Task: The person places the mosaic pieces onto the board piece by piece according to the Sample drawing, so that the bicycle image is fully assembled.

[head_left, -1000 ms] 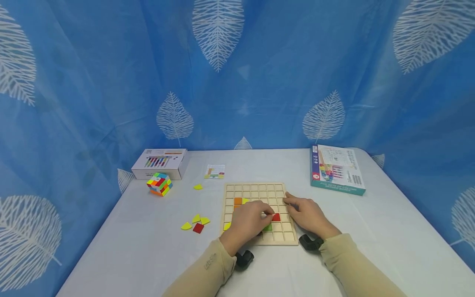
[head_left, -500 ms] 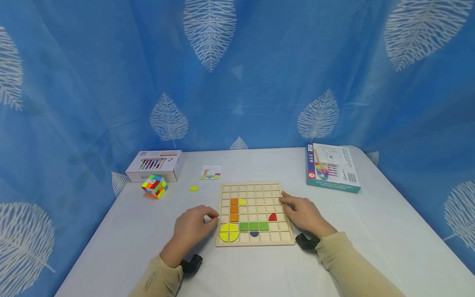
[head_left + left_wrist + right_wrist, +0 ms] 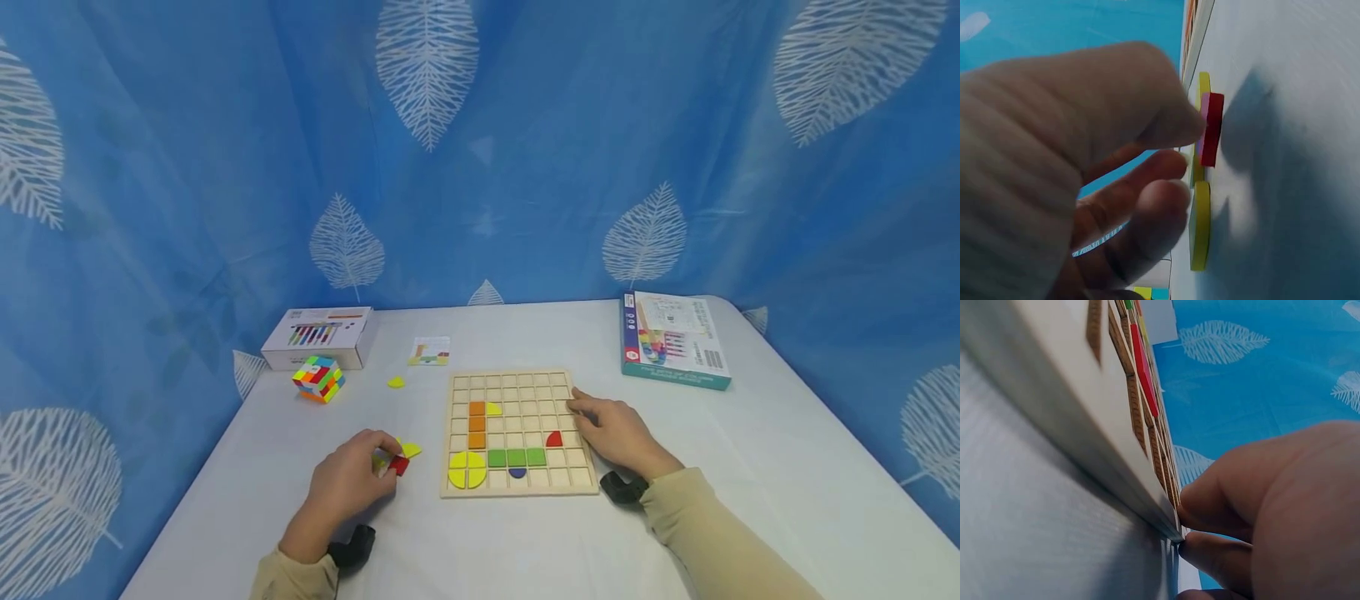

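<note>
My left hand (image 3: pixel 347 473) is at the loose tiles left of the board, thumb and fingertips pinching a red square tile (image 3: pixel 400 465). In the left wrist view the thumb tip meets the red tile (image 3: pixel 1212 130), and yellow tiles (image 3: pixel 1200 228) lie close by; the far fingertips' contact is partly hidden. My right hand (image 3: pixel 618 429) grips the right rim of the wooden grid board (image 3: pixel 520 492) between thumb and finger. On the board sit orange squares (image 3: pixel 477 424), green squares (image 3: pixel 516 457), yellow quarter-rounds (image 3: pixel 467 470), a red quarter-round (image 3: pixel 554 439) and a blue half-round (image 3: pixel 517 472).
A pattern card (image 3: pixel 430 351) lies behind the board, with a lone yellow tile (image 3: pixel 396 382) near it. At the back left are a colour puzzle cube (image 3: pixel 318 379) and a white box (image 3: pixel 317 337). A flat teal-edged box (image 3: pixel 672 340) lies at the back right.
My left hand has moved left from over the board to the loose tiles and taken hold of the red square. The red quarter-round it was touching stays on the board. My right hand stays put.
</note>
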`<control>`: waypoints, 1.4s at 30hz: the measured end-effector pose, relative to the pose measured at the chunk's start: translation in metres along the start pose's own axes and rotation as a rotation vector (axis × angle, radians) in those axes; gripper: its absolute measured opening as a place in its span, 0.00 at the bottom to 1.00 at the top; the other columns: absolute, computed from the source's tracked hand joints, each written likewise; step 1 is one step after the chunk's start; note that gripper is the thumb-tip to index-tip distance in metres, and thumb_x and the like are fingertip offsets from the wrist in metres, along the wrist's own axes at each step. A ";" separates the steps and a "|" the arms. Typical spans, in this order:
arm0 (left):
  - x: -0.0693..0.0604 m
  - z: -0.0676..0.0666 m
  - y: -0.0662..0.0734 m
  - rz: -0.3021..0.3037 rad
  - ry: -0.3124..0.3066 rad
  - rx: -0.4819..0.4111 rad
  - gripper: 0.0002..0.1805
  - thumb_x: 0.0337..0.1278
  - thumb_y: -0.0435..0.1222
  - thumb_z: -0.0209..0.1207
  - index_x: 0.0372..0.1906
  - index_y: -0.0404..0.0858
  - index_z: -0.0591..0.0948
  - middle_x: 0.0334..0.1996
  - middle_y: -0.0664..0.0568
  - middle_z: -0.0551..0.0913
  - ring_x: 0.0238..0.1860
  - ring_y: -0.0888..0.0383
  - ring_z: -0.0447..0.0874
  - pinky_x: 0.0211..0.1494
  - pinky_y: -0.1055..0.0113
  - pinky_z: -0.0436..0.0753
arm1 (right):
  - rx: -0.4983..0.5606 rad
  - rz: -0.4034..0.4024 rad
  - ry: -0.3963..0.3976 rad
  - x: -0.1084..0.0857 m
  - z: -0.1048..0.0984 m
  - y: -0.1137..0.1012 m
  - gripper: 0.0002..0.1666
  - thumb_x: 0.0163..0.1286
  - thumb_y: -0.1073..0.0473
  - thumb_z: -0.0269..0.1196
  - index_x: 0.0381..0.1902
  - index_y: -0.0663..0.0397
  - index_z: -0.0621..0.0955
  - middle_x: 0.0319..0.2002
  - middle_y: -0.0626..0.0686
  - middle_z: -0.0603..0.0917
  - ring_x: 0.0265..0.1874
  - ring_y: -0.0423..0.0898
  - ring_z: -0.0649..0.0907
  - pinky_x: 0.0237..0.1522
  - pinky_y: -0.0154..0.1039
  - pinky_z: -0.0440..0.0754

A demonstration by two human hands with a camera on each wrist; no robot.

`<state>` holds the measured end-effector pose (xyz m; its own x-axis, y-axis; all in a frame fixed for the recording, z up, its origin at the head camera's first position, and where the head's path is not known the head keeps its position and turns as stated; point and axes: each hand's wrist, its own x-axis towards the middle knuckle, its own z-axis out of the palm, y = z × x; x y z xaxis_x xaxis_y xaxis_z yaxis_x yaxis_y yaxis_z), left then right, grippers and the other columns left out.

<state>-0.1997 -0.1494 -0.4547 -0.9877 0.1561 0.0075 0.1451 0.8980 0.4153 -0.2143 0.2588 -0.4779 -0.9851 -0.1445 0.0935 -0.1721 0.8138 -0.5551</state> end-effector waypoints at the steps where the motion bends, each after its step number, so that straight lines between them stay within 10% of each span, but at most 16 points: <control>1: 0.000 0.000 -0.001 0.002 -0.011 0.000 0.16 0.46 0.36 0.75 0.43 0.49 0.86 0.42 0.57 0.83 0.29 0.60 0.73 0.30 0.65 0.74 | -0.002 0.003 -0.003 0.000 0.000 0.000 0.24 0.77 0.55 0.58 0.67 0.56 0.80 0.74 0.54 0.73 0.72 0.64 0.71 0.70 0.64 0.68; 42: -0.004 0.010 0.006 0.106 0.047 -0.057 0.09 0.50 0.41 0.77 0.37 0.54 0.90 0.37 0.65 0.84 0.28 0.65 0.72 0.29 0.69 0.74 | -0.007 -0.023 0.011 0.001 0.000 0.000 0.24 0.76 0.57 0.59 0.65 0.58 0.81 0.72 0.57 0.75 0.70 0.65 0.73 0.68 0.65 0.69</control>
<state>-0.1943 -0.1401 -0.4611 -0.9689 0.2282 0.0958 0.2464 0.8527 0.4606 -0.2157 0.2590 -0.4780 -0.9809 -0.1564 0.1154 -0.1942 0.8145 -0.5466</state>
